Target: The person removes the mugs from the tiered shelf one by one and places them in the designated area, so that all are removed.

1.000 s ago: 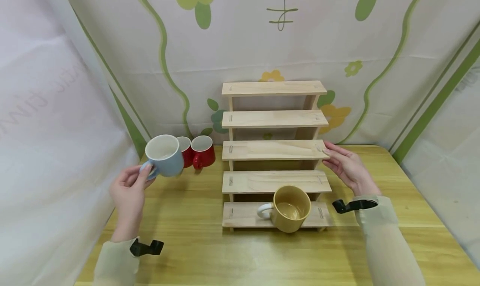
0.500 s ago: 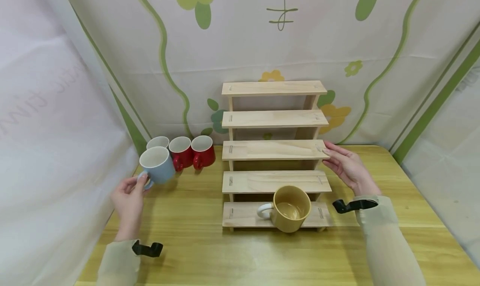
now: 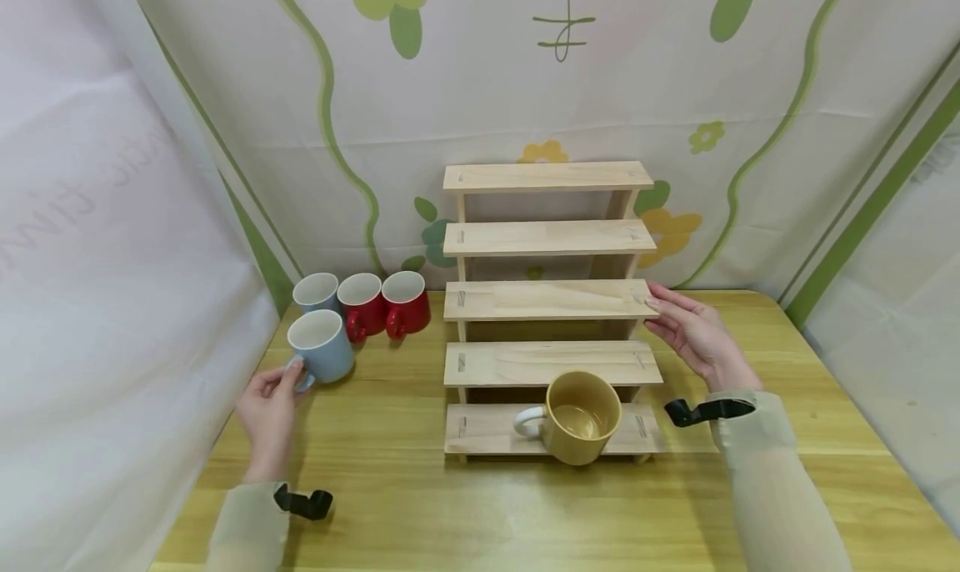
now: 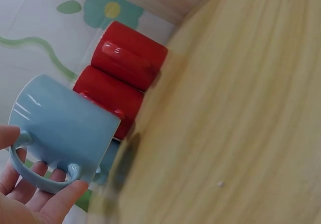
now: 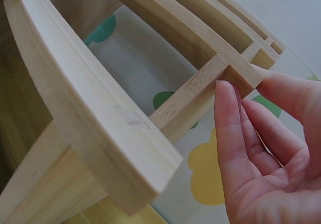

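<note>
My left hand (image 3: 268,409) pinches the handle of a light blue mug (image 3: 321,347), which is upright with its white inside showing. The mug is low over the table's left side; whether its base touches the wood I cannot tell. Just behind it stands a second blue mug (image 3: 315,288), mostly hidden in the left wrist view. On the right, my right hand (image 3: 693,334) grips the right end of the middle board of a five-step wooden rack (image 3: 551,299). In the right wrist view its thumb and fingers (image 5: 231,133) meet at the board's corner.
Two red mugs (image 3: 363,307) stand side by side along the back, right of the rear blue mug. A mustard mug (image 3: 576,426) with a white handle sits on the rack's lowest board. Patterned cloth (image 3: 570,97) walls in the wooden table (image 3: 480,514) behind and at both sides.
My left hand has brought the light blue mug down and towards me, uncovering the rear blue mug and the left red mug. The right hand and the rack stay put.
</note>
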Action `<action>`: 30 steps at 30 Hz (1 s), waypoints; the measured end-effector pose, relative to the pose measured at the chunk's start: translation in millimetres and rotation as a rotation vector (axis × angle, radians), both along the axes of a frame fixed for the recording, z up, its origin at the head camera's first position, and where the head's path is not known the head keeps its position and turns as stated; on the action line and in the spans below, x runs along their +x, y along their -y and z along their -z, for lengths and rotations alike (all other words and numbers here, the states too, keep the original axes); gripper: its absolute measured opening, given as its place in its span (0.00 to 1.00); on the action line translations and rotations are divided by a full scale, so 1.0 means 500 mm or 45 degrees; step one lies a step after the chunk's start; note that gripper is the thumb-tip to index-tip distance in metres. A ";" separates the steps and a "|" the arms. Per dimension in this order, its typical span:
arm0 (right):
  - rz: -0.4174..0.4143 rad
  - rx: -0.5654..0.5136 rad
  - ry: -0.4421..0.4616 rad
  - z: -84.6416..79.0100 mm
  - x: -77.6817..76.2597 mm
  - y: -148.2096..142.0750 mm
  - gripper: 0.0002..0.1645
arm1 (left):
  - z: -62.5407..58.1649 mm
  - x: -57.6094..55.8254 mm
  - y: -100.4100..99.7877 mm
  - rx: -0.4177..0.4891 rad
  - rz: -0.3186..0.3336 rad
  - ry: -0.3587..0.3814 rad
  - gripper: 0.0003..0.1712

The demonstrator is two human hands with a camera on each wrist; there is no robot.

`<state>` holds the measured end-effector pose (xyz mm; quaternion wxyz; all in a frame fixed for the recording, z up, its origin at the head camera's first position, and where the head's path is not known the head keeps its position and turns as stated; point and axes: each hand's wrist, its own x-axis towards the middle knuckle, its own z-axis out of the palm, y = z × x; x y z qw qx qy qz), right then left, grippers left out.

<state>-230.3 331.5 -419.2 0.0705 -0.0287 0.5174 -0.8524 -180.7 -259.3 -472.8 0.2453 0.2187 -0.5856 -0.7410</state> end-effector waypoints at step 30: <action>0.004 0.007 0.002 -0.003 0.003 0.003 0.19 | 0.048 -0.007 -0.004 0.054 -0.052 0.065 0.14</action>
